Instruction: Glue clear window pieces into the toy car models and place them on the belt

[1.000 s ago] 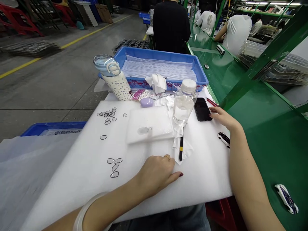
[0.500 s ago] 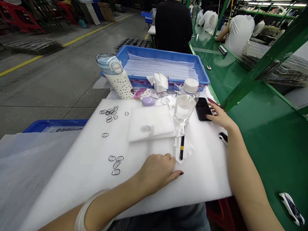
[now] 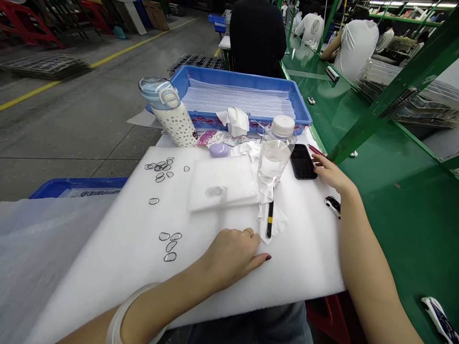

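My left hand [image 3: 234, 255] rests on the white foam sheet [image 3: 132, 286], its fingers curled into a fist and its thumb stretched to the right; nothing shows in it. My right hand [image 3: 333, 176] lies at the right edge of a black phone [image 3: 303, 162], fingers apart, beside a red pen [image 3: 317, 152]. Left of the phone stands a clear bottle [image 3: 275, 155] with a white cap. Black tweezers [image 3: 270, 220] with a yellow band lie on tissue below it. Several thin dark rings [image 3: 171, 246] are on the foam's left part, near a white foam block [image 3: 224, 184].
A dotted tumbler [image 3: 175, 124] and purple case [image 3: 219, 150] stand before a blue tray [image 3: 303, 105]. Toy cars [image 3: 333, 206] lie at the right, some on the green surface [image 3: 401, 200]. A green post [image 3: 376, 105] rises there. People [image 3: 257, 38] sit ahead.
My right hand's fingertips have moved off the phone's screen to its right edge. The toy car at lower right sits slightly nearer, and a small one shows beside the post. My left hand stays put.
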Demonstrator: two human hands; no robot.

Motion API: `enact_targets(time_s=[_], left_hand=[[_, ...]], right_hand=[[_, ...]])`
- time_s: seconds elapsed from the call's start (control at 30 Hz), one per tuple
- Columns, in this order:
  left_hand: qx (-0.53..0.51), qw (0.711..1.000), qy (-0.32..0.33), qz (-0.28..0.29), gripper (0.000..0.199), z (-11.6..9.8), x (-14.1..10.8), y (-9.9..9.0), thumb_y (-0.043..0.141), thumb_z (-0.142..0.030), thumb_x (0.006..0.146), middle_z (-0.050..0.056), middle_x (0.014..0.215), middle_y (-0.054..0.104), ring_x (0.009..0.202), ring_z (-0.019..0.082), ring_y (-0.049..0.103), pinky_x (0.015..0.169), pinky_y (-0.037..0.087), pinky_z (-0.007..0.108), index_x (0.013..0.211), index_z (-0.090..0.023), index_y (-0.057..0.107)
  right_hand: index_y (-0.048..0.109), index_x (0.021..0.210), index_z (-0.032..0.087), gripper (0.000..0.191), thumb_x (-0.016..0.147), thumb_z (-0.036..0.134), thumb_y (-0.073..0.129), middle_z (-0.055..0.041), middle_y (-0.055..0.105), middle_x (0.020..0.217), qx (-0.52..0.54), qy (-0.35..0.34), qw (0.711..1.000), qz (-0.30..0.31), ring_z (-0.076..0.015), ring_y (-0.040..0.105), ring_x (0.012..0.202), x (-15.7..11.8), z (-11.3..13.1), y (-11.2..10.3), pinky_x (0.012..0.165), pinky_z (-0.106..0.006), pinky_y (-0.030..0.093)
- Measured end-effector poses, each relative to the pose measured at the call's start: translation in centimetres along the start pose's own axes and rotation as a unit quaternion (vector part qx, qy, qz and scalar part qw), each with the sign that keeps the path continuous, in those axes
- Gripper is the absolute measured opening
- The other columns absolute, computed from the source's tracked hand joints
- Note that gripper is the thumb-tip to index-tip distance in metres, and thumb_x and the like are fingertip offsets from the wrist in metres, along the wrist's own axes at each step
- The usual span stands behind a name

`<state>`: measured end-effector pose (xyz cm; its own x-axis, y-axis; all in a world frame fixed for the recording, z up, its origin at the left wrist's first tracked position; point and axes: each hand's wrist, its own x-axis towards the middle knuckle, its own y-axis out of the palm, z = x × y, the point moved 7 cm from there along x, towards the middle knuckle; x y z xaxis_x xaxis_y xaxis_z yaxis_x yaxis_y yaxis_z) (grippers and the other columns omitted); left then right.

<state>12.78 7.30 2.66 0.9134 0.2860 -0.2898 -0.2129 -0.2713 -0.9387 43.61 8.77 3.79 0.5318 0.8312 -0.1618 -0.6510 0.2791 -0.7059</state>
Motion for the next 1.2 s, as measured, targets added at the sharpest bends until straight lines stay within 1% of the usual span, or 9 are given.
enact_targets(time_s=[0.1, 0.23, 0.43, 0.6, 0.73, 0.87, 1.03, 1.1, 1.2], left_hand=[[-0.004, 1.0, -0.001, 0.012, 0.034, -0.1, 0.0, -0.1, 0.054, -0.043, 0.099, 0.008, 0.08, 0.067, 0.063, 0.027, 0.065, 0.048, 0.041, 0.034, 0.087, -0.014, 0.066], [-0.011, 0.998, -0.008, 0.054, 0.036, -0.1, -0.1, -0.1, 0.049, -0.043, 0.101, 0.008, 0.085, 0.068, 0.069, 0.028, 0.067, 0.055, 0.048, 0.037, 0.091, -0.013, 0.066], [-0.01, 0.997, -0.014, 0.074, 0.039, 0.0, 0.0, 0.1, 0.044, -0.046, 0.102, 0.009, 0.09, 0.067, 0.074, 0.029, 0.068, 0.061, 0.053, 0.041, 0.096, -0.013, 0.065], [-0.01, 0.997, -0.014, 0.07, 0.038, 0.1, 0.1, 0.1, 0.045, -0.046, 0.102, 0.008, 0.089, 0.067, 0.074, 0.028, 0.068, 0.061, 0.055, 0.042, 0.096, -0.013, 0.065], [-0.009, 0.998, -0.012, 0.065, 0.037, 0.1, 0.0, 0.1, 0.046, -0.045, 0.102, 0.008, 0.088, 0.068, 0.073, 0.027, 0.068, 0.06, 0.054, 0.039, 0.095, -0.014, 0.065], [-0.009, 0.998, -0.011, 0.059, 0.036, 0.1, -0.1, 0.0, 0.048, -0.045, 0.101, 0.008, 0.089, 0.069, 0.074, 0.027, 0.069, 0.06, 0.054, 0.038, 0.095, -0.014, 0.066], [-0.014, 0.998, -0.016, 0.064, 0.035, -0.1, -0.2, 0.0, 0.047, -0.043, 0.102, 0.008, 0.091, 0.068, 0.076, 0.028, 0.069, 0.063, 0.057, 0.041, 0.096, -0.014, 0.066], [-0.013, 0.997, -0.015, 0.07, 0.034, -0.2, -0.2, 0.0, 0.047, -0.042, 0.102, 0.009, 0.092, 0.068, 0.077, 0.028, 0.069, 0.064, 0.058, 0.042, 0.097, -0.013, 0.065], [-0.014, 0.997, -0.014, 0.072, 0.034, -0.3, -0.2, 0.1, 0.046, -0.041, 0.103, 0.009, 0.093, 0.067, 0.078, 0.028, 0.069, 0.065, 0.059, 0.043, 0.097, -0.013, 0.064]], right_hand=[[0.046, 0.149, 0.021, 0.071, 0.078, 0.019, 0.05, -0.0095, 0.052, 0.147, -0.001, -0.01, 1.0, 0.005, -0.0283, 0.053, 0.128, -0.3, 0.2, -0.2, 0.107, -0.044, 0.044], [0.058, 0.14, 0.027, 0.06, 0.081, 0.021, 0.05, -0.0016, 0.05, 0.15, -0.004, -0.021, 0.999, 0.03, -0.0293, 0.047, 0.136, -0.7, 0.5, -0.2, 0.114, -0.045, 0.037], [0.07, 0.126, 0.029, 0.05, 0.081, 0.019, 0.05, 0.0029, 0.055, 0.145, 0.003, -0.031, 0.999, 0.027, -0.027, 0.044, 0.139, -0.7, 0.5, -0.3, 0.118, -0.043, 0.033], [0.065, 0.134, 0.028, 0.052, 0.085, 0.022, 0.047, -0.0005, 0.054, 0.146, -0.005, -0.041, 0.999, 0.016, -0.0274, 0.048, 0.135, -0.6, 0.6, -0.1, 0.116, -0.043, 0.035], [0.061, 0.139, 0.028, 0.052, 0.089, 0.026, 0.047, -0.0052, 0.055, 0.144, -0.064, -0.058, 0.996, -0.014, -0.0288, 0.046, 0.136, -0.1, 0.9, 0.1, 0.116, -0.044, 0.034], [0.065, 0.134, 0.026, 0.048, 0.09, 0.028, 0.048, -0.0083, 0.058, 0.137, -0.108, -0.057, 0.992, -0.029, -0.0298, 0.047, 0.134, 0.3, 0.9, 0.1, 0.118, -0.046, 0.03], [0.055, 0.142, 0.03, 0.053, 0.09, 0.039, 0.053, -0.0068, 0.063, 0.134, -0.008, -0.031, 0.997, -0.065, -0.0305, 0.059, 0.119, -0.1, 0.5, -1.1, 0.107, -0.049, 0.042], [0.05, 0.146, 0.025, 0.061, 0.086, 0.038, 0.058, -0.0113, 0.065, 0.13, 0.041, -0.007, 0.996, -0.081, -0.0298, 0.061, 0.115, 0.0, 0.5, -1.0, 0.104, -0.048, 0.045], [0.041, 0.15, 0.019, 0.078, 0.078, 0.033, 0.065, -0.016, 0.058, 0.137, 0.105, 0.007, 0.993, -0.058, -0.0295, 0.058, 0.12, 0.6, 0.9, 0.1, 0.1, -0.044, 0.049]])
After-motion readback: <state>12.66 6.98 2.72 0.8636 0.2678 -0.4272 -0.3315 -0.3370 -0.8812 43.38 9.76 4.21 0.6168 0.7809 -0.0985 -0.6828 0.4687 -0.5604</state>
